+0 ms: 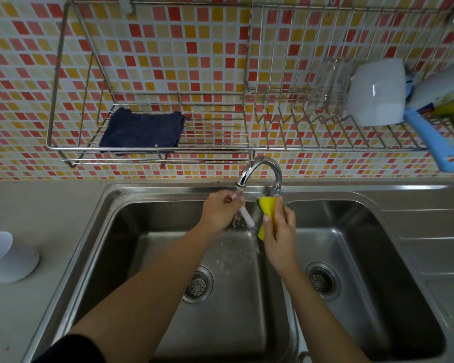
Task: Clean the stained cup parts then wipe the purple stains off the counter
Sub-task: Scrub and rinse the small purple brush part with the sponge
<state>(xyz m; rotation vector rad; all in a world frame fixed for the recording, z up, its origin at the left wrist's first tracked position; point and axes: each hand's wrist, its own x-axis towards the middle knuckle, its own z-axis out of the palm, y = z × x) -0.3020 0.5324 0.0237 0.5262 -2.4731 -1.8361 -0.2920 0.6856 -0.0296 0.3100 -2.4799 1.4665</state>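
Note:
Water runs from the chrome faucet into the left sink basin. My left hand is shut on a small pale tube-like cup part and holds it in the stream. Just to its right, over the divider between the basins, my right hand grips a yellow sponge with a green edge. The sponge and the part are close but apart. A white cup part lies on the grey counter at far left. I see no purple stains in this view.
A dark blue cloth lies in the wire wall rack above the sink. The dish rack to the right holds an upturned white cup, a blue-handled brush and a spray bottle. The right basin has a draining board beside it.

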